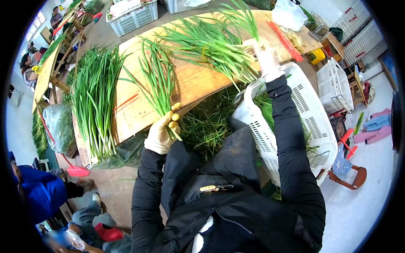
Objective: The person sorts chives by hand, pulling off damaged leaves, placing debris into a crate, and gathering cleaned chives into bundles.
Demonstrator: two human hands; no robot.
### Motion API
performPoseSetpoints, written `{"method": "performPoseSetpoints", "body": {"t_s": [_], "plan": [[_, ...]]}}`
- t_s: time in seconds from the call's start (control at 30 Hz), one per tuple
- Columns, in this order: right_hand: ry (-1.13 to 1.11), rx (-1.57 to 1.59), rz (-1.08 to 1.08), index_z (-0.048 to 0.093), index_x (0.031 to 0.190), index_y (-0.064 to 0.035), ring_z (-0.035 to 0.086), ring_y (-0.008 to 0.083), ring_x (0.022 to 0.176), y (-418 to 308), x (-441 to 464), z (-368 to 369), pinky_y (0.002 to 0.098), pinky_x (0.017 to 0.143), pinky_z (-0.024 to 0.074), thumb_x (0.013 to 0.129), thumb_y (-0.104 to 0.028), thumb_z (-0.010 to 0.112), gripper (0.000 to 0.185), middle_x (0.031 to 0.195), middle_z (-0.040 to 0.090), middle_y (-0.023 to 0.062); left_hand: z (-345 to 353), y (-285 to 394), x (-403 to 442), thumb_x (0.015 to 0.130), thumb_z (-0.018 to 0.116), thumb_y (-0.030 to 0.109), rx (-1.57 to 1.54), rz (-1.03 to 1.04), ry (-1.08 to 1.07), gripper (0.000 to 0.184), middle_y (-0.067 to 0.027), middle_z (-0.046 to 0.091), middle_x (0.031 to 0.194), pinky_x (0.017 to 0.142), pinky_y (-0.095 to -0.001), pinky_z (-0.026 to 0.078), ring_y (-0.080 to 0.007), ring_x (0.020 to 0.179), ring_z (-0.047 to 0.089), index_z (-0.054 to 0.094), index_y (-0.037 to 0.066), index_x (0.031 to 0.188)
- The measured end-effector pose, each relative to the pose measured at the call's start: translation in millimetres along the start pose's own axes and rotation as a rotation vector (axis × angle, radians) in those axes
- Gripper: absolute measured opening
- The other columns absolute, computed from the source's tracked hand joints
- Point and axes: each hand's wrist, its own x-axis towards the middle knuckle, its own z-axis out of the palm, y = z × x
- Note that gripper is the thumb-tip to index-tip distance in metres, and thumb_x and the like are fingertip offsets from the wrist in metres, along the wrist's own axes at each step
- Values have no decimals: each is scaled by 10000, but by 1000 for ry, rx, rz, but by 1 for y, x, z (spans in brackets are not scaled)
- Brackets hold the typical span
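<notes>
Apparently holds a bunch [159, 80] low by its stem ends in the left grip [161, 131], just left of centre at the near edge of the desk [190, 83]. Has gloved fingers wrapped snugly round the stems, probably to bind the ends together and let the long leaves fan freely over the wood. Holds a sprig [252, 27] in the right grip [266, 59], toward the upper right of the frame, seemingly closed on the stems with leaf tips pointing up and away; cannot tell exact finger placement through the blur.

Reaches across the crate [317, 113] at right, close beside the stem ends of the far pile [202, 46]; likely turned toward that arm for easy grasping. Fills the frame's left with another pile [99, 97], laid side by side, white ends at the near edge, presumably for level ends and untangled leaves. Also includes red strips [287, 42] at upper right, perhaps set beyond the far pile so as not to snag, and loose greens [211, 122] below the desk, near centre.
</notes>
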Motion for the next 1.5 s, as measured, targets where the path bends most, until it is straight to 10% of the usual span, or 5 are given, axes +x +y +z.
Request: {"method": "performPoseSetpoints", "body": {"t_s": [0.1, 0.33, 1.03, 1.27, 1.5], "plan": [[-33, -500, -222, 553, 992, -92, 577, 257, 698, 11, -9, 21, 354, 643, 444, 764, -349, 586, 344, 775, 592, 111, -5, -5, 0, 826, 540, 160, 36, 9, 41, 478, -19, 534, 795, 542, -218, 421, -63, 546, 453, 362, -20, 1231], [-425, 564, 38, 580, 869, -54, 495, 2, 500, 1, -33, 18, 127, 418, 316, 838, -237, 554, 187, 623, 579, -1, -1, -5, -7, 840, 540, 196, 55, -8, 18, 422, 41, 450, 586, 464, -180, 354, -32, 475, 393, 420, -12, 1187], [-315, -185, -835, 492, 564, -119, 516, 197, 497, -33, -177, 109, 305, 450, 409, 726, -383, 584, 323, 520, 461, 31, 15, -26, -4, 766, 600, 102, 345, 120, 222, 344, -91, 631, 850, 515, -168, 369, -52, 544, 461, 515, -24, 1074], [-456, -302, -156, 565, 831, -45, 522, 218, 615, -22, -139, 84, 336, 585, 427, 746, -416, 594, 382, 648, 512, 86, 2, -15, -19, 767, 602, 117, 309, 96, 229, 399, -85, 601, 926, 636, -234, 475, -144, 754, 582, 483, -23, 1120], [-501, -87, -304, 556, 772, -61, 544, 245, 617, -32, -148, 106, 330, 585, 437, 814, -308, 508, 256, 662, 522, 87, 10, -23, -17, 756, 640, 98, 164, 76, 156, 376, -113, 596, 936, 584, -187, 446, -71, 666, 535, 468, -8, 1074]]}}
